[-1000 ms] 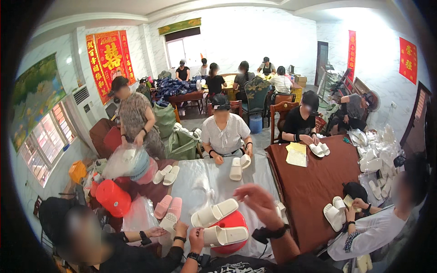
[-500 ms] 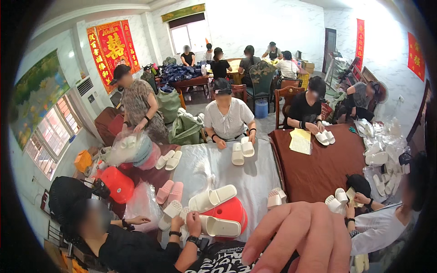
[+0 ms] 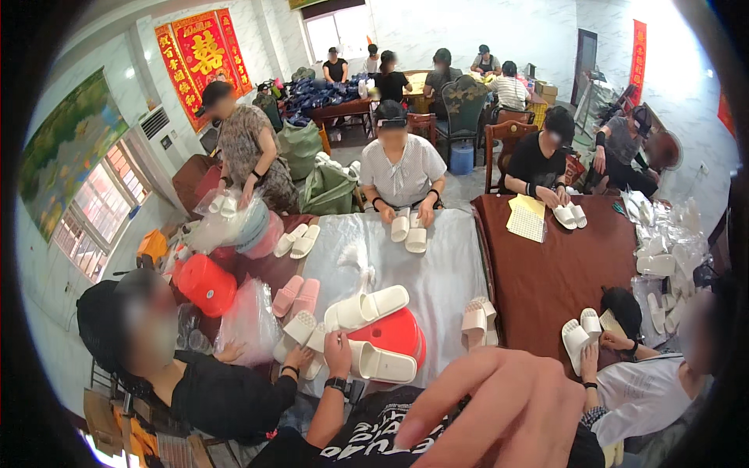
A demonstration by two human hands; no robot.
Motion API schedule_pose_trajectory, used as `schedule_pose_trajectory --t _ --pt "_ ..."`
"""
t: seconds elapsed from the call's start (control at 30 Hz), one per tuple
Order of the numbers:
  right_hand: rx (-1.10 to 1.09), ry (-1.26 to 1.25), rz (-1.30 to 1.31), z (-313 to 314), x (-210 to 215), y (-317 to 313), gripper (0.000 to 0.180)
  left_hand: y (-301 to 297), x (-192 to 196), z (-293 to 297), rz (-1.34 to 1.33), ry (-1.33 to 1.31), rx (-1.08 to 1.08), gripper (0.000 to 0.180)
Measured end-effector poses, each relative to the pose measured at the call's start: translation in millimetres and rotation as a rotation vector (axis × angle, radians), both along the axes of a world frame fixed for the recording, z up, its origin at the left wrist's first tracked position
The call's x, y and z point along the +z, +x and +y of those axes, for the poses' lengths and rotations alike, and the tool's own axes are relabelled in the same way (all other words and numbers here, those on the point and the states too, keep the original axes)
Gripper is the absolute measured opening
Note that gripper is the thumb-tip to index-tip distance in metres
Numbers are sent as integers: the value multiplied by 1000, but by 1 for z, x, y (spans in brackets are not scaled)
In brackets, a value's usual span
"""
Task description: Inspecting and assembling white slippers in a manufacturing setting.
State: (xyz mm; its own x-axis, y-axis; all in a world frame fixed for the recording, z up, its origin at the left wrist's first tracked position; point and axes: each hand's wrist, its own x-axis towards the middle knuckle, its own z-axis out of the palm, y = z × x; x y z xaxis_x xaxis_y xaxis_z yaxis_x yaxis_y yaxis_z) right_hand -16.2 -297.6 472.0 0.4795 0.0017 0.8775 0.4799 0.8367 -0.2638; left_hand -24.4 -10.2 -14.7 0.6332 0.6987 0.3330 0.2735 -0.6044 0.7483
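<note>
My left hand [image 3: 337,356], with a dark watch at its wrist, is closed beside a cream slipper [image 3: 316,341]; what its fingers grip is too small to make out. A larger cream slipper [image 3: 367,306] and another cream slipper [image 3: 382,363] lean on a red upturned stool [image 3: 398,335] just past that hand. My right hand [image 3: 499,409] looms big, close to the camera. Its index finger stretches down and left, apart from the other bent fingers, and nothing shows in it. Beyond it stands a pair of beige slippers [image 3: 478,316].
Pink slippers [image 3: 296,296] lie left of the stool, near clear plastic bags [image 3: 253,312]. Across the silver-grey table cover [image 3: 437,288] a person handles cream slippers [image 3: 409,230]. At left a co-worker's hand [image 3: 296,360] is close to mine. Bagged slippers [image 3: 663,296] pile up at right.
The scene has shifted slightly as my head turned. My right hand is lower, its fingers more bent. A left co-worker's hand drew back from mine; the person opposite now touches the slippers.
</note>
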Motion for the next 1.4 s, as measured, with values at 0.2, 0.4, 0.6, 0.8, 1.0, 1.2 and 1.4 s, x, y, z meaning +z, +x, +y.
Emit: schedule_pose_trajectory --t 0.2,0.4,0.6,0.8,1.0,1.2,1.4 --pt "-128 155 233 -7 -7 -21 10 0 19 -20 40 -3 -12 19" --pt "215 -236 74 -62 -29 -7 12 1 25 -22 88 -9 -45 20" --pt "134 159 -356 -31 -32 13 11 0 21 -21 88 17 -50 21" --pt "21 175 -136 -27 -36 8 19 0 10 -14 80 -13 -65 23" --pt "338 85 -524 -53 -88 26 18 6 10 -19 90 -27 -39 22" --pt "223 264 -578 -42 -80 28 25 -1 15 -19 -8 60 -70 20" --pt "609 114 -549 -37 -73 34 24 5 15 -21 37 -5 -35 21"
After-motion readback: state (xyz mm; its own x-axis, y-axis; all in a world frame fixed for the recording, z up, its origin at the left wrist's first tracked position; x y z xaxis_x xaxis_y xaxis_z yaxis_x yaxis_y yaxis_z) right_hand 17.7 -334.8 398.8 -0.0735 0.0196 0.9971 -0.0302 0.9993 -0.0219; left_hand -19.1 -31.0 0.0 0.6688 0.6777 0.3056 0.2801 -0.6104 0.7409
